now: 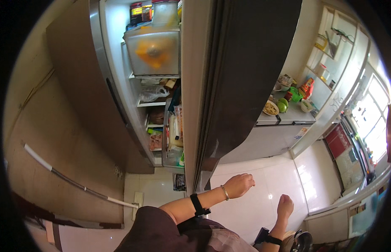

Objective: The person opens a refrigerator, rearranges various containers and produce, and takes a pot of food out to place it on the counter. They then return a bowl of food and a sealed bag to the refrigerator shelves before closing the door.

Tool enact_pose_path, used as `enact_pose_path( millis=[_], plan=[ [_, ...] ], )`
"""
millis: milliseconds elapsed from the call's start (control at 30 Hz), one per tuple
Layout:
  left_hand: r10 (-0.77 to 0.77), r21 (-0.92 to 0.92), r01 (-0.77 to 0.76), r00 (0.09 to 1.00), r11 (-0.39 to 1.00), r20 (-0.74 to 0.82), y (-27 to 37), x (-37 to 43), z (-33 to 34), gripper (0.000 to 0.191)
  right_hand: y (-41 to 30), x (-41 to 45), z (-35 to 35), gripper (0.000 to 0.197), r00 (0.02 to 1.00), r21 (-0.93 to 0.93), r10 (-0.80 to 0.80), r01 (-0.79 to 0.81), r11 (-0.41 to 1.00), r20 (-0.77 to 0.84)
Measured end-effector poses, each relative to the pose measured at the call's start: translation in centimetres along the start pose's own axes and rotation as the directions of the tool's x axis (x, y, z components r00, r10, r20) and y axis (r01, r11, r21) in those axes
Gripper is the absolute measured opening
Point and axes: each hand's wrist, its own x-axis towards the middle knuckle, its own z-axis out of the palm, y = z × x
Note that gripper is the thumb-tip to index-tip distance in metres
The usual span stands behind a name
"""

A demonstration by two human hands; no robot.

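Note:
My left hand (241, 186) is held over the tiled floor with its fingers curled and nothing visible in it. A metal bangle is on its wrist. My right hand (285, 204) makes a loose fist, lower and to the right, apart from my left. Above and left of my left hand is the open refrigerator (115, 63). A translucent bin (155, 52) with something orange inside sits on its upper shelf. Lower down, a clear drawer (175, 138) with bagged food stands pulled out. The dark refrigerator door (246, 75) rises beyond both hands, touching neither.
Behind the door, a chest freezer (261, 141) bears a plate of food (271, 108), green produce (282, 105), a green basket (296, 94) and several bowls. A long pole (79, 186) leans at the left. A metal pot (302, 242) is at lower right.

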Motion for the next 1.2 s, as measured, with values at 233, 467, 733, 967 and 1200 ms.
enact_pose_path(
  millis=[233,467,733,967,1200],
  plan=[
    [-0.100,0.237,0.128,0.987,0.963,-0.127,-0.7,-4.6,1.4,0.011,-2.2,1.6,5.0,0.020,0.966,0.036,-0.184,0.180,0.983,0.182],
    [-0.424,0.048,0.438,0.889,0.898,-0.175,2.9,-6.5,1.6,0.013,-3.4,2.2,5.7,0.021,0.906,0.191,-0.331,0.288,0.939,0.265],
    [-0.354,0.294,0.454,0.873,0.841,-0.337,4.1,-11.0,2.9,0.013,-3.4,-0.5,6.8,0.020,0.854,0.252,-0.444,0.382,0.889,0.272],
    [-0.362,0.302,0.487,0.848,0.819,-0.388,3.2,-18.0,-1.4,0.011,-13.8,-5.0,7.4,0.020,0.794,0.240,-0.510,0.452,0.859,0.331],
    [-0.461,0.216,0.607,0.749,0.765,-0.475,-2.3,-30.7,-12.6,0.010,-32.4,-14.0,13.0,0.020,0.675,0.422,-0.692,0.566,0.708,0.255]
  ],
)
